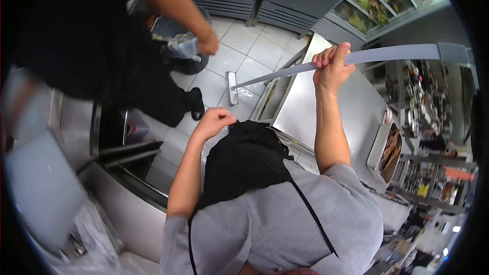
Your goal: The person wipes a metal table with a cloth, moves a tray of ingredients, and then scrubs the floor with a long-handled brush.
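Note:
My right hand (333, 69) is wrapped round the long grey handle of a floor scrub brush (277, 75), thumb along the pole. The pole slants down to a white brush head (233, 90) resting on wet-looking floor tiles (254, 66). The handle's upper end reaches far to the right. My left hand (214, 124) is in front of my black apron (244, 163), off the pole. Its fingers are loosely curled in, with nothing visible in them.
A person in dark clothes (137, 66) leans at the left, one hand by a dark bin (196, 63) with a plastic bag. A steel counter (326, 104) holds a tray of food (374, 147) at right. Grey cabinets (290, 0) line the back; steel equipment (125, 209) stands left.

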Demonstrator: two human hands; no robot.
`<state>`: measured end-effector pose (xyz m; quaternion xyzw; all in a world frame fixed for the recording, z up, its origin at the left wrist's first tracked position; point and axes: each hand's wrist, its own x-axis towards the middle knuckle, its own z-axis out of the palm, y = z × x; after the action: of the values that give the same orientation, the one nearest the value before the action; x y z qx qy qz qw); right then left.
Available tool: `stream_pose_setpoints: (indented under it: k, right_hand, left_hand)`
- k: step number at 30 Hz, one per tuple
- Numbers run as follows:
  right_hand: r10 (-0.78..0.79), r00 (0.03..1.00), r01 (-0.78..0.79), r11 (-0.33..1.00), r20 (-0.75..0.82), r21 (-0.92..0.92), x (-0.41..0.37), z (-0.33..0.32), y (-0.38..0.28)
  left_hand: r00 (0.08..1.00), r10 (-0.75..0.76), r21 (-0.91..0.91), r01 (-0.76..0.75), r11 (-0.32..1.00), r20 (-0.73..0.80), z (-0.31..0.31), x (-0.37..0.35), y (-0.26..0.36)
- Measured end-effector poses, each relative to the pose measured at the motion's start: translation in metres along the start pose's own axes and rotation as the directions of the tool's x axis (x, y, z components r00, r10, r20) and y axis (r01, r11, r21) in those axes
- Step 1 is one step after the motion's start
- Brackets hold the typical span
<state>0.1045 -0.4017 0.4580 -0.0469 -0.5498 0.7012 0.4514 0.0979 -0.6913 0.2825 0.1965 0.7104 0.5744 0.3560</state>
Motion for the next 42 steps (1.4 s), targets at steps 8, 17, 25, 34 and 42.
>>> stream_pose_setpoints:
  k: [8, 17, 25, 34, 42]
  right_hand:
    - [-0.154, 0.987, 0.153, 0.987, 0.035, 0.047, 0.039, -0.027, 0.06]
    - [-0.213, 0.972, 0.21, 0.977, 0.1, 0.036, 0.09, -0.048, 0.101]
    - [-0.337, 0.92, 0.358, 0.93, 0.201, -0.082, 0.156, -0.078, -0.021]
    - [-0.11, 0.884, 0.064, 0.991, -0.454, -0.116, 0.234, -0.051, 0.025]
    - [0.178, 0.978, -0.173, 0.983, -0.105, 0.053, 0.345, -0.028, 0.266]
  left_hand:
    - [0.916, 0.39, 0.378, -0.395, 0.837, 0.092, 0.022, 0.183, 0.04]
    - [0.857, 0.356, 0.451, -0.503, 0.737, 0.374, 0.048, 0.336, 0.061]
    - [0.779, 0.403, 0.51, -0.622, 0.594, 0.481, 0.042, 0.404, 0.045]
    - [0.783, 0.471, 0.648, -0.61, 0.456, 0.406, -0.028, 0.558, 0.048]
    - [0.979, 0.152, 0.79, -0.201, 0.579, 0.137, -0.136, 0.71, -0.045]
